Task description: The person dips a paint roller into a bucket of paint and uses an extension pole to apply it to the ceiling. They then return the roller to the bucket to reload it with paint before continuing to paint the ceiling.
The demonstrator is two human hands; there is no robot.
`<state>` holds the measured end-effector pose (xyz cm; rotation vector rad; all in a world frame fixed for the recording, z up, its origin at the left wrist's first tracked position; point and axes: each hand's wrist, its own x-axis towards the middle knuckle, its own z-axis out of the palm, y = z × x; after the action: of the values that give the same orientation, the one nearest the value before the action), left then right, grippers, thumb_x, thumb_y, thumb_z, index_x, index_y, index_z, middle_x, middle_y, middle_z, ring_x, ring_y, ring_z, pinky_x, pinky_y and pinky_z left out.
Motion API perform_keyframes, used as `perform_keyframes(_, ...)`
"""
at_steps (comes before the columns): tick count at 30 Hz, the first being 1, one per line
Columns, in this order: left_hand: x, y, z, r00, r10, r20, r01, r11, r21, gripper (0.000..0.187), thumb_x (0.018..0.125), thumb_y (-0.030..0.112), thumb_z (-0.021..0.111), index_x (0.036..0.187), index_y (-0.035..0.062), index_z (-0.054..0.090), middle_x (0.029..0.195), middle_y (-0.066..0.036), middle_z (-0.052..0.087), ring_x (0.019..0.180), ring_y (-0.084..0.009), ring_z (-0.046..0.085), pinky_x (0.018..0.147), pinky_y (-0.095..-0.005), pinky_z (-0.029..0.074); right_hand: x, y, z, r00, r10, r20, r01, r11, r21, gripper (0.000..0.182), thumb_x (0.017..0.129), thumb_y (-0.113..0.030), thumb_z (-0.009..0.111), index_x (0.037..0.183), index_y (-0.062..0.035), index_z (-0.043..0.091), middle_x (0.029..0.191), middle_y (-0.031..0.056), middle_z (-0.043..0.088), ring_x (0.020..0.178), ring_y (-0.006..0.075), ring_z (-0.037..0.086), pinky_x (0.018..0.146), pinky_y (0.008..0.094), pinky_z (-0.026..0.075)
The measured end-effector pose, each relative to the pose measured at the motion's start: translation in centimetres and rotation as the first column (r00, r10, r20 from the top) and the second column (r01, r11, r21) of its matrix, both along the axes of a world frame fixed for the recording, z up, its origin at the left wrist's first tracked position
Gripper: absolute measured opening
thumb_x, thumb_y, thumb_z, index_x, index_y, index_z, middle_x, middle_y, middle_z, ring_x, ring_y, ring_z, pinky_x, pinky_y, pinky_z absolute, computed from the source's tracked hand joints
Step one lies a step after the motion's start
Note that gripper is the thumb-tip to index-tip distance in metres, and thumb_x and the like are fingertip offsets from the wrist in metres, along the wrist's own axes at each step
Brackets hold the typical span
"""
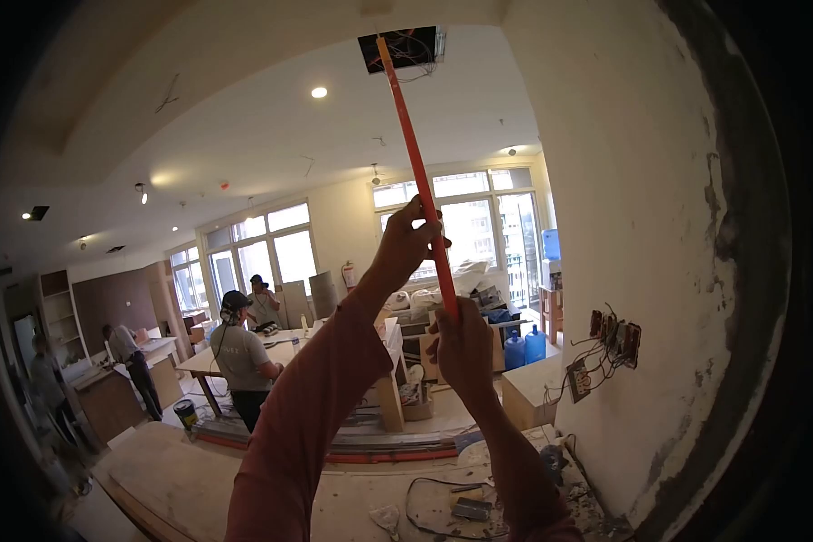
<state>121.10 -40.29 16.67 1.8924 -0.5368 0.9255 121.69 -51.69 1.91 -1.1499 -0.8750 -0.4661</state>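
A long orange-red pipe (411, 144) rises at a slight tilt, its upper end at a dark square ceiling opening (402, 51) with loose wires around it. My left hand (408, 242) grips the pipe partway up, fingers curled round it. Lower down, my right hand (463, 343) is closed round the pipe near its bottom end. Both arms reach up in reddish sleeves. Whether the pipe's tip is inside the opening or just below it, I cannot tell.
Wall boxes with loose wires (616, 341) stick out at the right. A dusty worktop (334, 506) with a cable and scraps lies below. One person (240, 357) stands by a table (285, 350); others stand farther back. Blue water bottles (534, 343) stand behind.
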Motion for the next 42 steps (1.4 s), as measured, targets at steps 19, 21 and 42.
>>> perform_keyframes(19,7.0,1.0,1.5,0.995,0.039,-0.088,-0.039,0.999,-0.002,0.034,0.096,0.009,0.053,0.127,-0.0040,0.049,0.109,-0.012,0.058,0.085,-0.0234,0.068,0.075,-0.0377,0.061,7.1,2.0,1.4,0.992,-0.111,-0.066,0.112,0.994,0.006,0.021,0.094,-0.020,0.058,0.095,0.0000,0.059,0.069,0.0141,0.067,0.061,0.0290,0.069,0.060,0.0421,0.051)
perform_keyframes(21,7.2,0.7,1.4,0.996,0.044,-0.081,-0.044,0.999,0.005,0.034,0.096,0.009,0.054,0.127,-0.0038,0.049,0.108,-0.012,0.058,0.085,-0.0233,0.068,0.075,-0.0381,0.061,7.3,1.7,1.3,0.990,-0.134,-0.050,0.135,0.991,0.021,0.020,0.094,-0.020,0.058,0.095,-0.0003,0.059,0.069,0.0144,0.067,0.063,0.0299,0.069,0.062,0.0429,0.051)
perform_keyframes(42,-1.7,-4.4,-3.8,0.991,0.108,0.081,-0.114,0.991,0.072,0.052,0.093,0.004,0.053,0.143,0.0010,0.037,0.116,-0.013,0.057,0.085,-0.0218,0.070,0.072,-0.0330,0.061,0.1,-1.7,-4.6,0.996,-0.080,0.028,0.078,0.994,0.076,0.023,0.098,-0.019,0.054,0.112,0.0003,0.055,0.071,0.0107,0.065,0.056,0.0203,0.067,0.051,0.0329,0.051)
